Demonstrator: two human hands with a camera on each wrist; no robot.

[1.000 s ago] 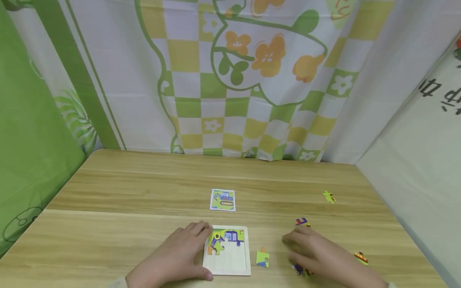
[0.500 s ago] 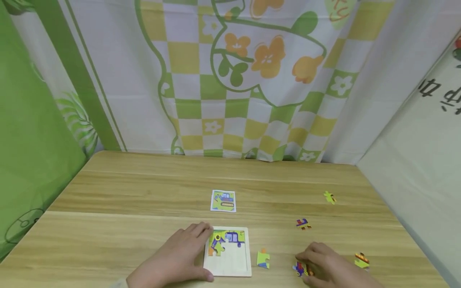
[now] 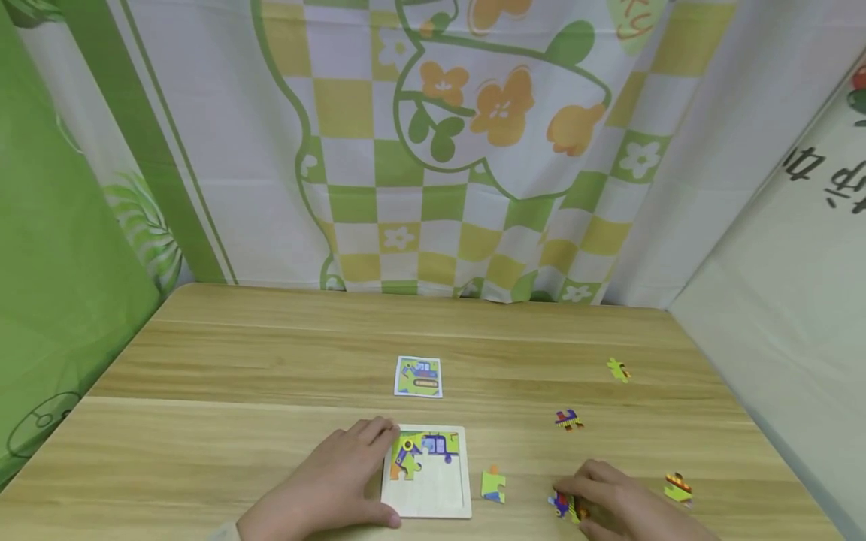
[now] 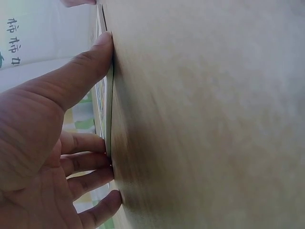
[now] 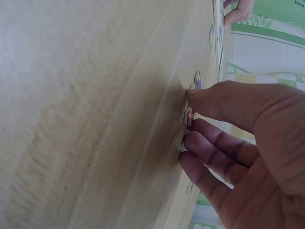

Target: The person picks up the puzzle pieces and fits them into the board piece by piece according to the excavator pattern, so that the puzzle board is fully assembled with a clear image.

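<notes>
In the head view, my left hand holds the left side of a square wooden puzzle board, thumb near the lower corner and fingers at the upper one. Joined puzzle pieces showing part of a digger fill the board's upper part; bare wood shows below. To the right, my right hand pinches at a puzzle piece lying low on the table, partly hidden by the fingers. A blue and red puzzle piece sticks out beside its fingertips. Between board and right hand lies a green puzzle piece.
A small picture card of the digger lies behind the board. More loose pieces are spread rightward: a purple striped piece, a yellow-green piece farther back, and an orange-topped piece. A patterned curtain hangs behind the wooden table.
My right hand has drawn back toward me and slightly right, uncovering the purple striped piece and the orange-topped piece. Its fingers have closed in around a piece. The left hand keeps its place on the board.
</notes>
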